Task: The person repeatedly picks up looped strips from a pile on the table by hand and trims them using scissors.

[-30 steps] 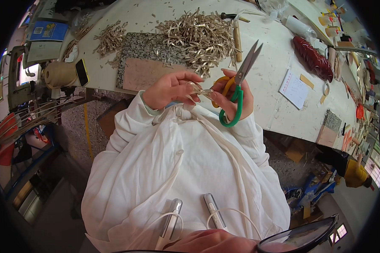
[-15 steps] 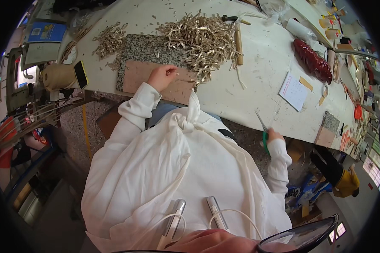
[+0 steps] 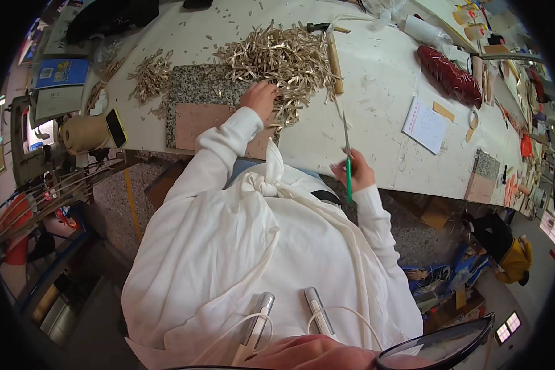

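My left hand [image 3: 260, 100] lies at the near edge of a big heap of shiny gold strips [image 3: 280, 55], its fingers bent against them. The fingertips are lost among the strips, so whether one is gripped does not show. Beneath that hand is a pinkish-tan board [image 3: 197, 123] on a speckled grey stone slab [image 3: 194, 83]. My right hand [image 3: 359, 171], over the table's near edge, is closed round green-handled scissors [image 3: 348, 166]. Their long, slim blades point away from me, and the tips lie near the end of a pale strip.
A smaller strip pile [image 3: 151, 75] lies left of the slab. A wooden stick [image 3: 335, 65] and a hammer-like tool [image 3: 327, 28] lie by the heap. To the right are a notepad [image 3: 425, 126] and a dark red wrapped bundle [image 3: 449, 77]. A phone [image 3: 116, 127] leans on a twine spool [image 3: 83, 132].
My left hand has moved right and away from me, from over the board to the strip heap. My right hand has brought the scissors left and up to the table edge.
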`<state>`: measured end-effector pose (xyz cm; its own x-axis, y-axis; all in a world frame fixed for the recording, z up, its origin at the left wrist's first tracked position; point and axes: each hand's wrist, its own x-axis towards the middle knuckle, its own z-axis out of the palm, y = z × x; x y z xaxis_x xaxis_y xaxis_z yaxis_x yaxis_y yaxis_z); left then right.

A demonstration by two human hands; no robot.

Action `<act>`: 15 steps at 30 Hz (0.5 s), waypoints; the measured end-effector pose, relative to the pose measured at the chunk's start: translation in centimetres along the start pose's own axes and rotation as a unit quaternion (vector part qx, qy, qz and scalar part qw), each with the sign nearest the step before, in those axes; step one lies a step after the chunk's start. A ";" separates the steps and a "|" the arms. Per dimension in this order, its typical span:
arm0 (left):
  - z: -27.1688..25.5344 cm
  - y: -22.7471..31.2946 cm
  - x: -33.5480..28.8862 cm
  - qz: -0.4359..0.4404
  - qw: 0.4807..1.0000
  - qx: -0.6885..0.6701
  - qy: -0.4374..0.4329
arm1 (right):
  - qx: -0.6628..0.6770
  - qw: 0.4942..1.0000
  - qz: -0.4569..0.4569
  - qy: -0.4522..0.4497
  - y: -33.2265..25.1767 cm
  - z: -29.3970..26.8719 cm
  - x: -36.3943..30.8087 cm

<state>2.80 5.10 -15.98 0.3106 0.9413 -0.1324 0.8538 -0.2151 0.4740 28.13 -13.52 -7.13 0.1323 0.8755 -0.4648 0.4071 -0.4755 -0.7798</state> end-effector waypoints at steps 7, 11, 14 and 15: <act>-10.1 7.3 -5.2 0.240 0.930 -0.116 0.252 | 0.426 0.904 -0.025 -0.039 -10.9 3.0 4.7; -12.6 9.5 -7.6 0.202 0.922 -0.228 0.239 | 0.417 0.893 -0.129 -0.111 -13.7 2.2 4.1; -12.6 10.2 -9.1 0.047 0.808 -0.561 0.175 | 0.419 0.892 -0.156 -0.069 -14.6 2.5 3.1; -13.7 10.2 -9.4 -0.051 0.680 -0.729 0.054 | 0.429 0.885 -0.177 -0.045 -14.6 2.8 2.8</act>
<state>2.87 -2.38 2.07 0.1818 0.9623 -0.2022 -0.4784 0.2662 0.8368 20.04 -4.36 1.82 0.0454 0.9905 -0.1302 -0.4321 -0.0980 -0.8965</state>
